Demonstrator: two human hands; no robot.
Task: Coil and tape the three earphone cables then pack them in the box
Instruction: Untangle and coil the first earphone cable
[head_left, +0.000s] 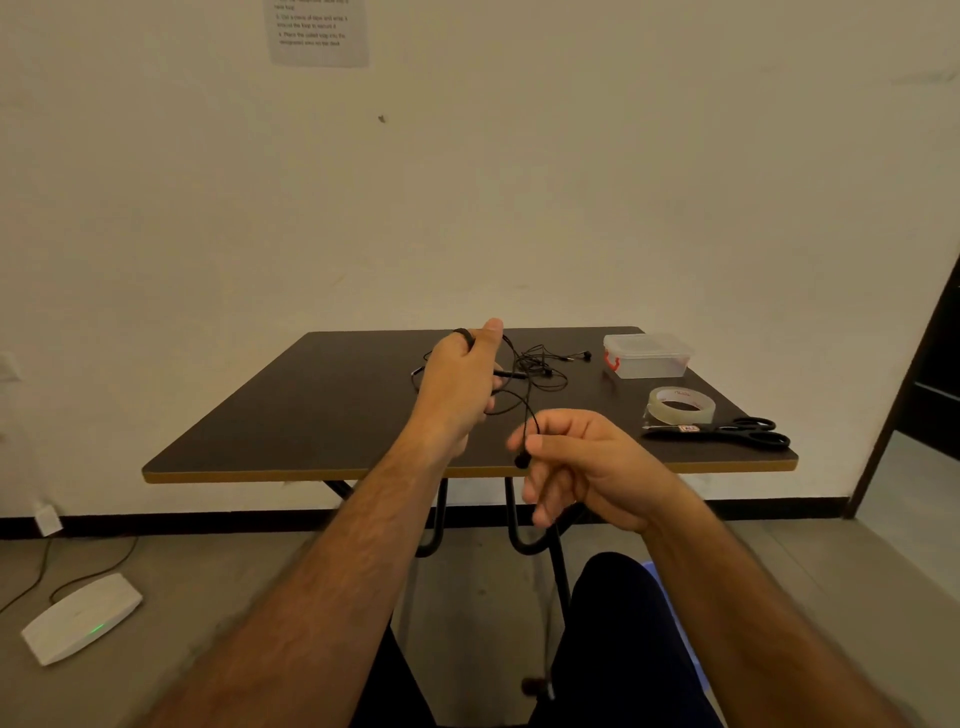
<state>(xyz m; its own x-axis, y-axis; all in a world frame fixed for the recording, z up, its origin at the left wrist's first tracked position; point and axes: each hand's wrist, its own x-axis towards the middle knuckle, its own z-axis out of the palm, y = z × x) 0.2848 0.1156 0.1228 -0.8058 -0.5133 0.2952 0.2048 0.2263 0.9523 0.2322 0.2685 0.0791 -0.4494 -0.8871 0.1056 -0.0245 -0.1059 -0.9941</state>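
Note:
My left hand (460, 379) is raised over the dark table (291, 415) with a black earphone cable wound round its fingers. From it the cable runs down to my right hand (582, 462), which pinches it near an earbud (521, 460) at the table's front edge. A tangle of black earphone cables (543, 366) lies on the table behind my hands. The clear plastic box (647, 356), lid on with a red clasp, stands at the back right. A roll of clear tape (681, 404) lies in front of the box.
Black scissors (727, 431) lie near the table's right front edge. On the floor at the left sits a white device (80, 616) with a green light and its wires. A paper sheet (317, 31) hangs on the wall.

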